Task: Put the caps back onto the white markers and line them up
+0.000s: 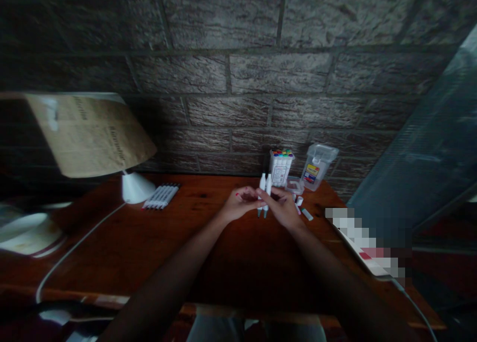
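Two white markers (262,184) stand side by side, nearly upright, with dark green lower ends, between my hands above the table. My left hand (240,203) is closed on them from the left, thumb stretched across the front. From the other side my right hand (281,208) grips the same pair, its thumb pressed against them. Which hand bears which marker I cannot tell. Just right of my right hand, a small white piece with a green end (307,214) and a white cap-like piece (299,201) lie on the wood.
Behind my hands are a case of colourful markers (282,168), a clear plastic container (319,168) and a small clear lid (294,185). Several markers (162,196) lie in a row beside a lamp (136,188). A bowl (32,235) sits left; a partly blurred white device (367,252) lies right.
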### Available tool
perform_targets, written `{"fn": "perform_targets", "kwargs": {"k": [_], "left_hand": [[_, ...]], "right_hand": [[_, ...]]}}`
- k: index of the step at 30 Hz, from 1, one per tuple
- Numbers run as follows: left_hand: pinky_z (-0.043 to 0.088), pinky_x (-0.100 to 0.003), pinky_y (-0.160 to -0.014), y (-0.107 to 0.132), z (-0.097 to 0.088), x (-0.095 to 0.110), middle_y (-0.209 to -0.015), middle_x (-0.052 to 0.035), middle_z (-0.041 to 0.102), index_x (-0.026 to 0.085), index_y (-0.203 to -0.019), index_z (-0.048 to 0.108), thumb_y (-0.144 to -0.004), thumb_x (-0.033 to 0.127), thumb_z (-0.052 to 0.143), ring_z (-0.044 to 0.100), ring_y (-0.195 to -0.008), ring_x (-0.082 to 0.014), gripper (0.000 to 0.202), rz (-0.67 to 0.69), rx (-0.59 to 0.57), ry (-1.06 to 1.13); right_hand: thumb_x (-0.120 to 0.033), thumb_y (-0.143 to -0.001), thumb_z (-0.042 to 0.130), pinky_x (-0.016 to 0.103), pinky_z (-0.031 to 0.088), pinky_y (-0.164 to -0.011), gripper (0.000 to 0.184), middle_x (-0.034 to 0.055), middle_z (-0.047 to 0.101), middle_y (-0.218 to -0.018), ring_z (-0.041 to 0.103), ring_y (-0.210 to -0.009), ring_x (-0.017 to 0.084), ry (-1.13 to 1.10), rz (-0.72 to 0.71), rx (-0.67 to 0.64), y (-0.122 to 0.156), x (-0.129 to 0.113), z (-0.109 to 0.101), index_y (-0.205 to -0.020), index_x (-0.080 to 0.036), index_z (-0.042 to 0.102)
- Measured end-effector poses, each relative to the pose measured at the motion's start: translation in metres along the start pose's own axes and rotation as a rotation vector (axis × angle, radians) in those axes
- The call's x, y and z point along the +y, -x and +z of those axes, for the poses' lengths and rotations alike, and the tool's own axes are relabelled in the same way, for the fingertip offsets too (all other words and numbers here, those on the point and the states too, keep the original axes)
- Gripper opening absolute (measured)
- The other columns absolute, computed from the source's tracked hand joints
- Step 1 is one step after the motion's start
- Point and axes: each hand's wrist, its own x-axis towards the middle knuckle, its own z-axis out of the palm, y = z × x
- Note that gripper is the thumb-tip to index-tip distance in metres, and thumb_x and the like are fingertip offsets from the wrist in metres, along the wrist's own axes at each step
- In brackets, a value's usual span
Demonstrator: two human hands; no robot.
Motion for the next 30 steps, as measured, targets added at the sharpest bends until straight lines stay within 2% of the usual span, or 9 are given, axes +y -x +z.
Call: {"fn": "perform_targets", "kwargs": {"k": [4, 7, 9, 11, 13, 16, 19, 23, 30], "left_hand": [[0.051, -0.028, -0.07, -0.004, -0.003, -0.002, -0.073, -0.0017, 0.066, 0.015, -0.08, 0.065, -0.075, 0.064, 0.078, 0.062, -0.067, -0.0124, 0.051, -0.018, -0.002, -0.078], [0.053, -0.034, -0.084, -0.007, -0.016, 0.001, -0.079, -0.0058, 0.07, 0.016, -0.08, 0.065, -0.089, 0.06, 0.063, 0.067, -0.078, -0.0174, 0.044, 0.028, 0.199, -0.323], [0.05, -0.042, -0.099, -0.007, -0.032, 0.004, -0.091, -0.0085, 0.074, 0.018, -0.084, 0.068, -0.095, 0.048, 0.059, 0.069, -0.094, -0.0221, 0.034, 0.007, 0.37, -0.685], [0.034, -0.055, -0.116, -0.003, -0.053, 0.009, -0.111, -0.0102, 0.075, 0.02, -0.099, 0.072, -0.095, 0.039, 0.059, 0.063, -0.118, -0.0288, 0.023, -0.1, 0.538, -1.061], [0.016, -0.066, -0.123, 0.002, -0.076, 0.012, -0.134, -0.0146, 0.067, 0.02, -0.118, 0.07, -0.094, 0.04, 0.061, 0.05, -0.137, -0.0349, 0.033, -0.243, 0.652, -1.317], [0.011, -0.071, -0.121, 0.01, -0.105, 0.011, -0.156, -0.0219, 0.046, 0.016, -0.142, 0.056, -0.093, 0.044, 0.058, 0.031, -0.151, -0.0399, 0.056, -0.518, 0.776, -1.449], [0.013, -0.07, -0.122, 0.013, -0.119, 0.008, -0.159, -0.0251, 0.041, 0.013, -0.149, 0.049, -0.095, 0.049, 0.049, 0.027, -0.153, -0.0416, 0.065, -0.71, 0.732, -1.423], [0.02, -0.065, -0.122, 0.011, -0.112, 0.009, -0.166, -0.0251, 0.03, 0.011, -0.154, 0.045, -0.095, 0.049, 0.049, 0.019, -0.156, -0.0418, 0.07, -0.725, 0.608, -1.468], [0.016, -0.069, -0.12, 0.013, -0.107, 0.019, -0.168, -0.0242, 0.025, 0.011, -0.155, 0.043, -0.097, 0.048, 0.046, 0.014, -0.157, -0.0449, 0.069, -0.775, 0.642, -1.463]], "right_hand": [[-0.061, -0.073, 0.079, 0.028, 0.046, -0.062, 0.044, 0.001, 0.069, -0.067, 0.058, -0.062, 0.015, 0.033, 0.059, 0.156, -0.003, 0.001, -0.005, -0.078, -0.018, 0.079], [-0.066, -0.072, 0.078, 0.029, 0.047, -0.058, 0.049, 0.0015, 0.069, -0.066, 0.06, -0.061, 0.016, 0.009, 0.132, 0.278, -0.007, 0.008, -0.011, -0.081, -0.017, 0.078], [-0.068, -0.071, 0.078, 0.03, 0.049, -0.057, 0.052, 0.0019, 0.069, -0.065, 0.063, -0.061, 0.018, -0.003, 0.171, 0.318, -0.009, 0.014, -0.014, -0.083, -0.017, 0.078], [-0.069, -0.069, 0.079, 0.03, 0.051, -0.056, 0.054, 0.0021, 0.069, -0.065, 0.064, -0.063, 0.019, 0.0, 0.188, 0.339, -0.009, 0.018, -0.015, -0.085, -0.017, 0.078], [-0.068, -0.069, 0.079, 0.031, 0.052, -0.057, 0.054, 0.0022, 0.07, -0.066, 0.065, -0.064, 0.02, 0.006, 0.189, 0.35, -0.008, 0.019, -0.014, -0.087, -0.017, 0.078], [-0.069, -0.07, 0.078, 0.031, 0.052, -0.056, 0.055, 0.003, 0.07, -0.066, 0.066, -0.064, 0.02, 0.025, 0.2, 0.349, -0.006, 0.018, -0.013, -0.087, -0.017, 0.078], [-0.069, -0.07, 0.078, 0.031, 0.051, -0.054, 0.056, 0.0043, 0.07, -0.067, 0.065, -0.063, 0.02, 0.043, 0.208, 0.346, -0.006, 0.018, -0.012, -0.087, -0.015, 0.077], [-0.067, -0.07, 0.079, 0.032, 0.052, -0.055, 0.056, 0.0057, 0.072, -0.071, 0.066, -0.065, 0.021, 0.051, 0.188, 0.337, -0.007, 0.021, -0.013, -0.088, -0.015, 0.078], [-0.068, -0.068, 0.08, 0.028, 0.037, -0.043, 0.051, 0.0016, 0.061, -0.058, 0.051, -0.049, 0.014, 0.088, 0.264, 0.332, -0.004, 0.011, -0.01, -0.074, -0.017, 0.073]]}}
